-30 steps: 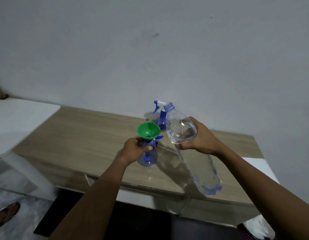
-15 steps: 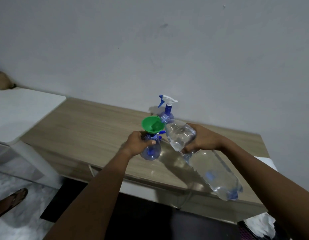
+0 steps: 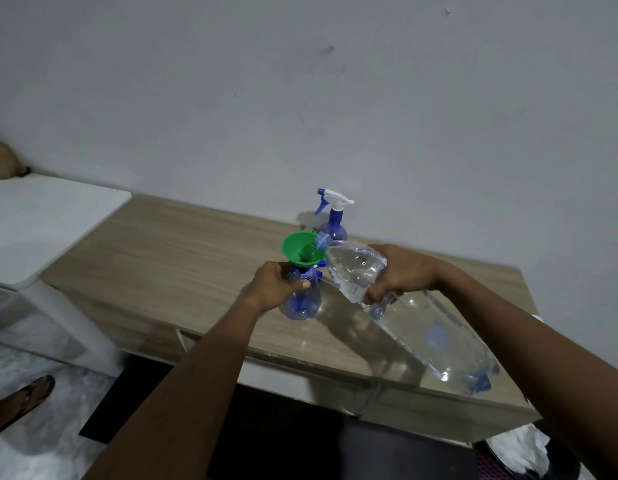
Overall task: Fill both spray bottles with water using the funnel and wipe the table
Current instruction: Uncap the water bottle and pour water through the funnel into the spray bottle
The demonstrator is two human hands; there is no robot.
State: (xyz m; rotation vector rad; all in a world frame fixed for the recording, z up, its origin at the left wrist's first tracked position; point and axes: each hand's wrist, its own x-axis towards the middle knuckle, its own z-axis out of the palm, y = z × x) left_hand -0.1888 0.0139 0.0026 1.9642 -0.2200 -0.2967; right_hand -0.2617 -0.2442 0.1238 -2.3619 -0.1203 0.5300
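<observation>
At frame centre the left hand (image 3: pixel 274 285) grips the open spray bottle (image 3: pixel 300 299) on the table (image 3: pixel 155 258), while the right hand (image 3: pixel 402 271) clasps the tilted water bottle (image 3: pixel 404 313), its mouth at the funnel (image 3: pixel 300 249) rim. Flow is hard to see; pour slowly, keeping the funnel steady.

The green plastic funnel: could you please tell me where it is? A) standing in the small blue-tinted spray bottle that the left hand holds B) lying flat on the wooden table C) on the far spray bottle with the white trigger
A: the green plastic funnel stands in the neck of the small blue-tinted spray bottle, which the left hand grips.
</observation>
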